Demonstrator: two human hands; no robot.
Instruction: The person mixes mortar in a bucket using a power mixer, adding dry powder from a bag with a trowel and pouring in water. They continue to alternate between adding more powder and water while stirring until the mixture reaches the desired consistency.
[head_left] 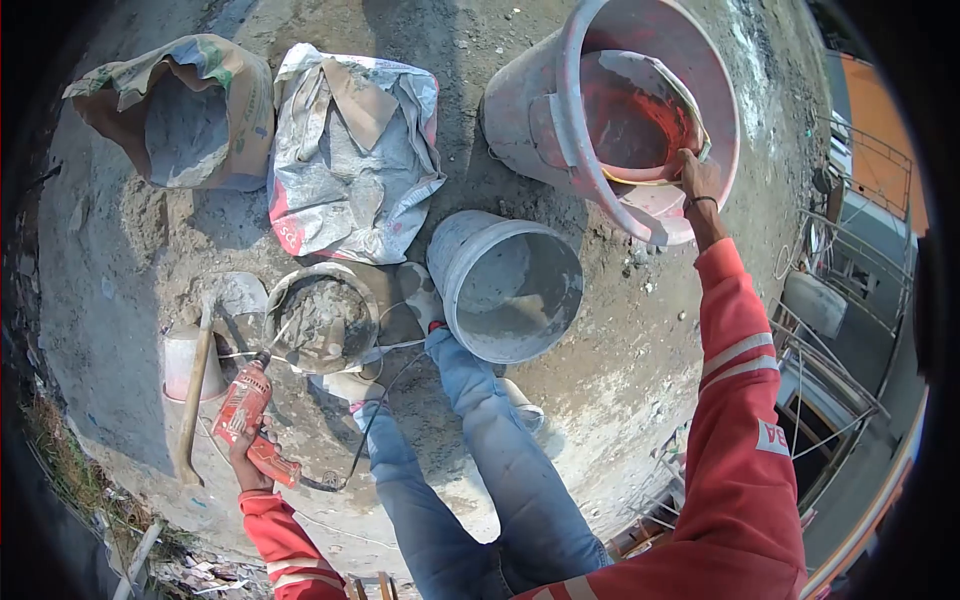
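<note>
My left hand (247, 457) is wrapped round the handle of a red power drill (245, 402). The drill's mixing rod reaches into a small bucket (372, 310) of grey mortar (322, 318). On the right, my right hand (700, 180) grips the rim of a red-stained container (635, 120), which is tilted inside a large pinkish tub (520, 120). The fingertips of that hand are partly hidden behind the rim. A white bucket (465, 265) with a grey-coated inside leans beside my foot, between the mortar bucket and the tub.
An open paper sack (245, 120) of grey powder stands at the upper left, beside a white sack (400, 200). A wooden-handled tool (195, 400) leans by a small pail (180, 365). The drill's cable runs near my feet. Metal scaffolding (830, 400) stands at the right.
</note>
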